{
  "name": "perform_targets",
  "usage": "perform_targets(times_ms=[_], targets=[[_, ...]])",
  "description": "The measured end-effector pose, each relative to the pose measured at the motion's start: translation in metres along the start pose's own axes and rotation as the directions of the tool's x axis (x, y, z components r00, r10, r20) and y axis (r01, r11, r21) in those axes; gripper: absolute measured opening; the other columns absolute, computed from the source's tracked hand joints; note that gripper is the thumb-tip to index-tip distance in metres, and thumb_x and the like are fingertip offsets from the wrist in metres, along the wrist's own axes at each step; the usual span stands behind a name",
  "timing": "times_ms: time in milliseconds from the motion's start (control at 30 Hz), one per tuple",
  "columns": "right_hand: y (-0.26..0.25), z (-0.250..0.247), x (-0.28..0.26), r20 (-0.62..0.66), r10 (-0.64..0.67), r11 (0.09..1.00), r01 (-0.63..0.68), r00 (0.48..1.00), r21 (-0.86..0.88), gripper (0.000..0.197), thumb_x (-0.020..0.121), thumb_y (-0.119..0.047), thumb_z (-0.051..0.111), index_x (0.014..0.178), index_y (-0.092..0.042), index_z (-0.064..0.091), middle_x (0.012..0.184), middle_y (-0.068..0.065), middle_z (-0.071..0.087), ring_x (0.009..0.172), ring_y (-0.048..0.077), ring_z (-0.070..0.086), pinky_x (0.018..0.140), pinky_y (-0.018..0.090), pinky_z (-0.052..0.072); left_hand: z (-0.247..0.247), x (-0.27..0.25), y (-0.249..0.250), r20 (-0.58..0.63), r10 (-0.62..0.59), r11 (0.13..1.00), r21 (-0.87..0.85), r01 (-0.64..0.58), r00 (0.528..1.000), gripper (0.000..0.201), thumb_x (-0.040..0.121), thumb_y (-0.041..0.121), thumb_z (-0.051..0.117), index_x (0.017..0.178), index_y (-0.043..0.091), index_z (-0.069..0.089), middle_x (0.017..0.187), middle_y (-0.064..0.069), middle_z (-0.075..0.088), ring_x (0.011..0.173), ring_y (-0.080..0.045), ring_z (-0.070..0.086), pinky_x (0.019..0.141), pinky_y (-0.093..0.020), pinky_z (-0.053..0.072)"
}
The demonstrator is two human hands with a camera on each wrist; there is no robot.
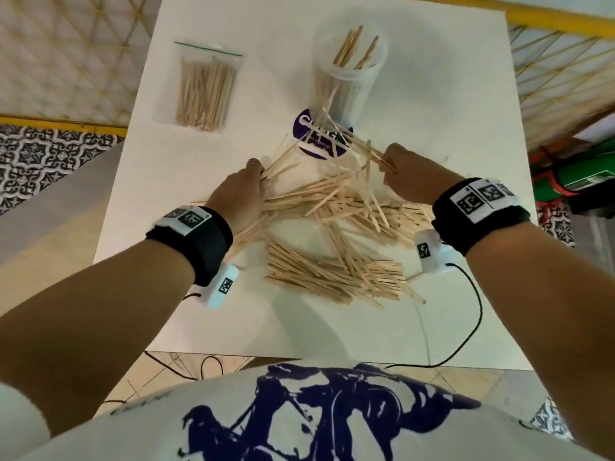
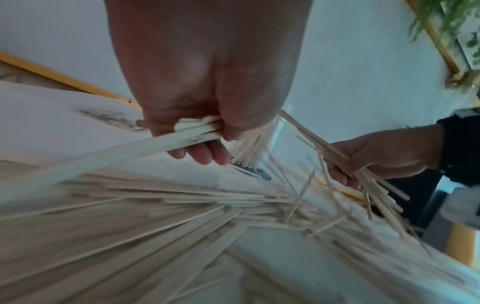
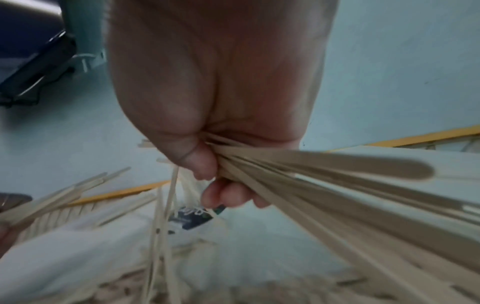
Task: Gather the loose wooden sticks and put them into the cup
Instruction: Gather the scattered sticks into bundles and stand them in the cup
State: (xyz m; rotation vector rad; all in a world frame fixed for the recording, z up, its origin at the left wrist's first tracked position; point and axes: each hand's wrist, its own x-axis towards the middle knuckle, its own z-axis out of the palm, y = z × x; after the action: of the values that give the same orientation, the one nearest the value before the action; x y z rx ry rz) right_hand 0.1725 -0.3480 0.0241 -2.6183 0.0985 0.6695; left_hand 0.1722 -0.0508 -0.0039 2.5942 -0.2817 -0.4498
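A big heap of loose wooden sticks [image 1: 336, 234] lies across the middle of the white table [image 1: 432, 94]. Behind it stands a clear plastic cup [image 1: 349, 71] with several sticks upright inside. My left hand [image 1: 239, 191] grips a bundle of sticks [image 2: 155, 142] at the heap's left end, fingers curled round them. My right hand [image 1: 412, 174] grips another bundle [image 3: 324, 185] at the heap's right, just in front of the cup. Both bundles fan out from the fists; some sticks [image 1: 326, 128] lean against the cup's base.
A zip bag full of sticks [image 1: 204, 91] lies at the back left of the table. A purple round sticker [image 1: 319, 134] sits under the cup's near side. A black cable [image 1: 472, 321] runs off the front right edge. Floor and yellow railings surround the table.
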Motion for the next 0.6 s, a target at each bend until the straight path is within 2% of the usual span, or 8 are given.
perform_targets(times_ms=[100,167,267,333,400,500,567,600], targets=[[-0.018,-0.003,-0.005,-0.023,-0.007,0.974,0.012,1.000,0.226,0.017,0.091,-0.005,0.044,0.103,-0.017,0.047,0.084,-0.002,0.054,0.064,0.017,0.045,0.053,0.028,0.035,-0.003,-0.003,0.017,-0.071,-0.044,0.984,-0.176,0.031,0.997,0.019,0.101,0.023,0.037,0.107,0.005,0.039,0.074,-0.007,0.049,0.066,-0.027,0.047,0.059,-0.032,0.029],[-0.036,-0.001,-0.009,-0.072,-0.037,0.957,0.057,0.997,0.284,0.005,0.097,-0.017,0.046,0.101,-0.017,0.047,0.077,-0.004,0.049,0.060,0.013,0.040,0.052,0.025,0.033,0.001,0.002,0.030,-0.086,-0.069,0.946,-0.321,0.038,0.994,0.014,0.101,0.023,0.036,0.098,0.009,0.033,0.071,-0.006,0.050,0.059,-0.025,0.046,0.053,-0.032,0.030],[-0.063,0.004,-0.014,-0.204,-0.058,0.925,0.129,0.977,0.358,0.021,0.094,-0.036,0.056,0.095,-0.016,0.052,0.072,-0.008,0.048,0.060,0.008,0.040,0.056,0.024,0.033,0.011,0.012,0.054,-0.084,-0.088,0.864,-0.502,0.034,0.993,0.010,0.100,0.019,0.036,0.097,0.009,0.034,0.084,-0.017,0.055,0.059,-0.033,0.042,0.057,-0.034,0.034],[-0.081,0.008,-0.014,-0.258,-0.030,0.875,0.150,0.966,0.460,0.026,0.085,-0.041,0.066,0.089,-0.017,0.057,0.072,-0.009,0.052,0.060,0.006,0.044,0.058,0.023,0.035,0.013,0.013,0.073,-0.108,-0.040,0.843,-0.537,-0.025,0.993,0.022,0.098,0.019,0.034,0.108,0.000,0.041,0.082,-0.018,0.053,0.059,-0.032,0.042,0.059,-0.031,0.034],[-0.095,0.012,-0.013,-0.276,0.003,0.831,0.151,0.961,0.535,0.036,0.079,-0.046,0.071,0.091,-0.014,0.061,0.074,-0.009,0.058,0.064,0.006,0.053,0.060,0.022,0.039,0.012,0.012,0.091,-0.149,0.119,0.818,-0.545,-0.182,0.982,0.038,0.091,0.022,0.030,0.108,-0.006,0.050,0.080,-0.018,0.054,0.066,-0.030,0.049,0.064,-0.022,0.037],[-0.108,0.016,-0.010,-0.340,0.076,0.775,0.159,0.938,0.612,0.040,0.080,-0.051,0.070,0.099,-0.016,0.066,0.085,-0.006,0.069,0.078,0.008,0.064,0.063,0.020,0.045,0.006,0.014,0.102,-0.156,0.150,0.705,-0.675,-0.216,0.976,0.026,0.088,0.012,0.033,0.101,0.006,0.055,0.088,-0.019,0.058,0.085,-0.028,0.057,0.080,-0.037,0.048],[-0.111,0.017,-0.005,-0.379,0.121,0.782,0.147,0.917,0.606,0.034,0.086,-0.046,0.064,0.090,-0.012,0.064,0.077,-0.003,0.066,0.070,0.010,0.062,0.057,0.020,0.044,0.007,0.020,0.097,-0.144,0.115,0.632,-0.753,-0.184,0.983,0.019,0.089,0.012,0.035,0.097,0.007,0.051,0.084,-0.015,0.056,0.082,-0.024,0.056,0.078,-0.041,0.048],[-0.111,0.017,-0.002,-0.391,0.135,0.795,0.136,0.910,0.591,0.032,0.089,-0.043,0.059,0.083,-0.012,0.059,0.071,-0.003,0.062,0.064,0.012,0.058,0.054,0.021,0.041,0.008,0.021,0.095,-0.118,0.115,0.645,-0.746,-0.164,0.986,0.016,0.090,0.012,0.036,0.094,0.005,0.049,0.079,-0.013,0.057,0.076,-0.023,0.056,0.074,-0.044,0.049]])
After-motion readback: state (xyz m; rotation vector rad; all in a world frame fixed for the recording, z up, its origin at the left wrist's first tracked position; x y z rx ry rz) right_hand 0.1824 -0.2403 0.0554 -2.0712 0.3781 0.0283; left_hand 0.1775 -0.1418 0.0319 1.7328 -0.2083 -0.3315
